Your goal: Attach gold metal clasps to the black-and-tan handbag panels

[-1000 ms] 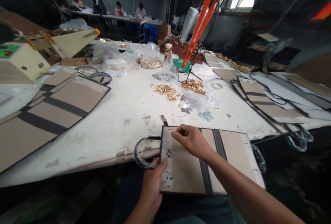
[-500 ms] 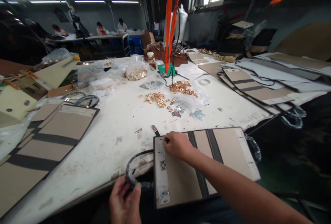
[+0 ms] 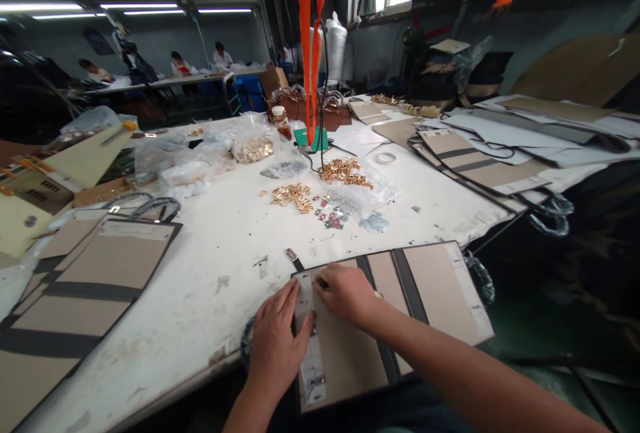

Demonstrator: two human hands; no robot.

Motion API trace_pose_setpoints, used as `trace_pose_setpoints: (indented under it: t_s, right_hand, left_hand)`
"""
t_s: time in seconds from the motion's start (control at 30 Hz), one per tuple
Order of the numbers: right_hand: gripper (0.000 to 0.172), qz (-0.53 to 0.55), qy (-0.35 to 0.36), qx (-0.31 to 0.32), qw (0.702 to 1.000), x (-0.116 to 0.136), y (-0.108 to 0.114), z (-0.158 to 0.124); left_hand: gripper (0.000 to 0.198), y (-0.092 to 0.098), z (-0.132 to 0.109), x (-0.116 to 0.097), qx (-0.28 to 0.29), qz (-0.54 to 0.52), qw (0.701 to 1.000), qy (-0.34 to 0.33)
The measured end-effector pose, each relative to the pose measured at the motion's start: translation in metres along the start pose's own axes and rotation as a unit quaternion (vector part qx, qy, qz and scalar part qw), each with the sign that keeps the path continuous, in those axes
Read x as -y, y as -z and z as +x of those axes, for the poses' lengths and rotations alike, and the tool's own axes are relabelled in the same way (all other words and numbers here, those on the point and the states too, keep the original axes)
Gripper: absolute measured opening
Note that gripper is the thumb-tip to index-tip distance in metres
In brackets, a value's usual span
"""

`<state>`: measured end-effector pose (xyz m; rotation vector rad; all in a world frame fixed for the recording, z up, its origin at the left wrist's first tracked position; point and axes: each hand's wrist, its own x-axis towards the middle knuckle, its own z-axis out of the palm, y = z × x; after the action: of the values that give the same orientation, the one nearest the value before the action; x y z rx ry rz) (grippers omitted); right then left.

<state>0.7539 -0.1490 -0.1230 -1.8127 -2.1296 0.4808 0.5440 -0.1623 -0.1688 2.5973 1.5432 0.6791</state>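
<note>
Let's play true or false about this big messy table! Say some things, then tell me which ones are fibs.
1. The left hand lies on the dark-striped panel. True.
2. The right hand is spread out flat. False: it is curled.
3. The gold metal pieces are all packed in a jar. False: they lie in loose heaps on the table.
4. The orange straps hang down over the table. True.
5. The pale ring-shaped roll is on the floor. False: it lies on the table.

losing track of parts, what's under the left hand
The left hand covers part of the pale strip on the beige panel; a dark handle loop peeks out beside it. Whatever else lies beneath is hidden.
</note>
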Motion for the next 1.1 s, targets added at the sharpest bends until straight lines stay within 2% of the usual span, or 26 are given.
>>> trace_pose_setpoints:
  t_s: [0.17,0.33,0.57,0.8,1.1]
  right_hand:
    - [0.018,-0.031,0.023,0.015,0.999,0.006,-0.006,-0.008]
    - [0.012,-0.037,0.023,0.020,0.999,0.009,-0.012,-0.009]
    - [0.016,-0.040,0.026,0.024,0.999,0.009,-0.013,-0.005]
    - [0.025,-0.051,0.079,0.037,0.995,0.011,-0.012,-0.001]
    - [0.031,-0.098,0.088,0.072,0.989,0.021,-0.011,0.004]
  left_hand:
    - [0.052,0.006,-0.001,0.002,0.043,-0.017,0.999,0.020]
    - [0.051,0.002,0.001,0.010,0.039,-0.031,0.998,0.032]
    - [0.048,-0.007,0.010,0.028,0.018,-0.064,0.997,0.031]
    - [0.045,-0.010,0.006,0.029,0.008,0.000,1.000,-0.018]
    - [0.047,-0.003,0.011,0.026,0.050,0.019,0.998,-0.030]
